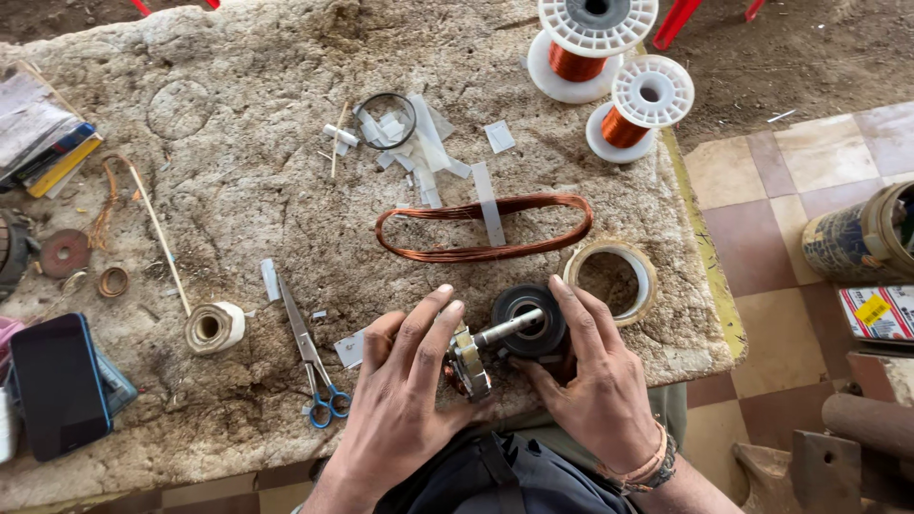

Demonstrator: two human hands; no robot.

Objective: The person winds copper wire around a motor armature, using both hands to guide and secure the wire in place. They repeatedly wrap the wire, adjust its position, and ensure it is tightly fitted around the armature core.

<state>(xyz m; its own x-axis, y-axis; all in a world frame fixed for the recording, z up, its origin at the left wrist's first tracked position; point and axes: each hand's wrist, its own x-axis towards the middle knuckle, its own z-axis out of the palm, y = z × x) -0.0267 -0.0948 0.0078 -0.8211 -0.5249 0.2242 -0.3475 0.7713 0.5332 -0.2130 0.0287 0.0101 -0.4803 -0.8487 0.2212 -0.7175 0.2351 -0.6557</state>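
My left hand (405,400) and my right hand (595,381) both grip a small motor rotor (473,364) with a steel shaft (509,328) at the near edge of a worn felt-covered table (238,190). Copper winding shows between my fingers. The shaft points toward a black roll (528,319) lying just behind it, under my right fingers. An elongated loop of copper wire (486,228) with a white strip across it lies farther back.
Blue-handled scissors (314,366) lie left of my hands, beside a small tape roll (214,326). A tape ring (614,276) sits to the right. Two copper wire spools (609,76), white paper scraps (409,143) and a phone (59,385) are on the table. Tiled floor lies right.
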